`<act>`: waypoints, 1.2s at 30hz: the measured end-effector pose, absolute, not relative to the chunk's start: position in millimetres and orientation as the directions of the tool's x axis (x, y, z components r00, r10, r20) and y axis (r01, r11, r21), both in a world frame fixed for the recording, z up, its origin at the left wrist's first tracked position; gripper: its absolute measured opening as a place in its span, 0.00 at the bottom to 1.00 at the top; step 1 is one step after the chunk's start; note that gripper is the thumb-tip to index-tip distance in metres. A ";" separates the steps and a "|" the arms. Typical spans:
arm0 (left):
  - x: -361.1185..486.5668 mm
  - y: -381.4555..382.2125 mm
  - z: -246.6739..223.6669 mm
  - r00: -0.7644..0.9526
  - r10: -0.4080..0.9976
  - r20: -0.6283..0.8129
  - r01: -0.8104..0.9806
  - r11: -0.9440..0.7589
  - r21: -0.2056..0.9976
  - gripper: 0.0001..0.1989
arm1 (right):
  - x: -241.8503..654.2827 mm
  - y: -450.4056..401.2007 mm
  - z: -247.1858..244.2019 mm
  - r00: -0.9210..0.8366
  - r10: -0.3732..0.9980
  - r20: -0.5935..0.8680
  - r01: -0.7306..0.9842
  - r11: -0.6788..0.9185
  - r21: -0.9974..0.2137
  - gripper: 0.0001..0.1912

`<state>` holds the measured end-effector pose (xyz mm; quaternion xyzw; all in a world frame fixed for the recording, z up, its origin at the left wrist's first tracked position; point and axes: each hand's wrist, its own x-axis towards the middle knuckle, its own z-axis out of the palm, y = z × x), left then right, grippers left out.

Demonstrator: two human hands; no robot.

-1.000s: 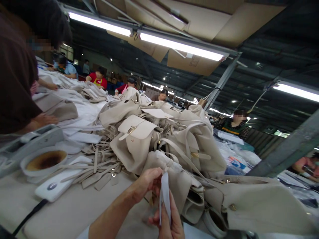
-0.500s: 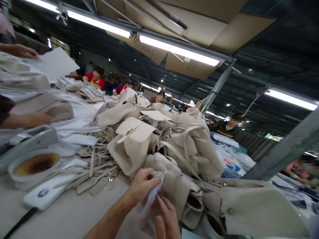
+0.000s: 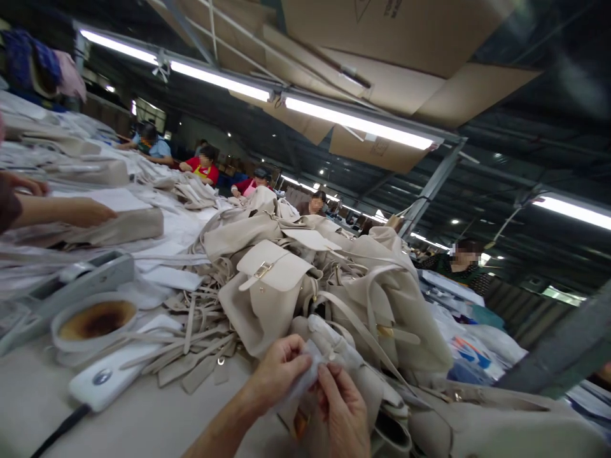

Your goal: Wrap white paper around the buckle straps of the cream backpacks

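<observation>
Thin whitish wrapping (image 3: 305,376) is pinched between the thumb and fingers of my left hand (image 3: 281,369). My right hand (image 3: 341,401) is closed at the other edge of the same wrapping, its thumb and fingertips pressed together close to the left thumb. Just beyond both hands lies a beige bag part wrapped in clear film (image 3: 334,340). Behind it rises a heap of beige bags, with a buckled flap bag (image 3: 267,286) at the front. What lies under my hands is partly hidden.
Left of my hands are loose beige straps (image 3: 205,356), a white device with a black cord (image 3: 102,381), a bowl of brown stuff (image 3: 98,321) and a grey tool. Another person's hand (image 3: 90,212) is at the far left. A beige bag (image 3: 515,420) lies at right.
The view has shifted, so the scene sits lower and further right. My right hand has come up to the wrapping and its fingers have closed. The other person's white sheet is lowered.
</observation>
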<state>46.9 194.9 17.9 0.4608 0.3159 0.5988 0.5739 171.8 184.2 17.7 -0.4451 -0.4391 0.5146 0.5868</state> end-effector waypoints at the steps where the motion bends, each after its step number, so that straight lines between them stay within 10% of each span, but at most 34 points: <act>1: 49.1 195.5 16.9 0.061 0.981 0.184 -0.395 -0.145 0.907 0.14 | 171.2 183.0 17.9 0.079 0.996 0.033 -0.256 0.053 -0.965 0.25; 13: 62.3 180.3 24.7 -0.117 0.887 0.446 -0.075 -0.456 0.887 0.07 | 168.4 184.6 14.6 0.136 0.989 0.058 -0.329 0.100 -0.939 0.24; 25: 63.4 180.2 25.1 -0.125 0.807 0.578 0.128 -0.564 0.815 0.11 | 162.4 170.4 21.0 0.312 0.903 0.296 0.142 0.264 -0.954 0.19; 36: 71.7 182.4 31.5 0.026 0.993 0.115 -0.474 -0.089 0.876 0.18 | 155.2 176.5 36.5 0.089 0.984 0.156 -0.541 0.179 -0.821 0.17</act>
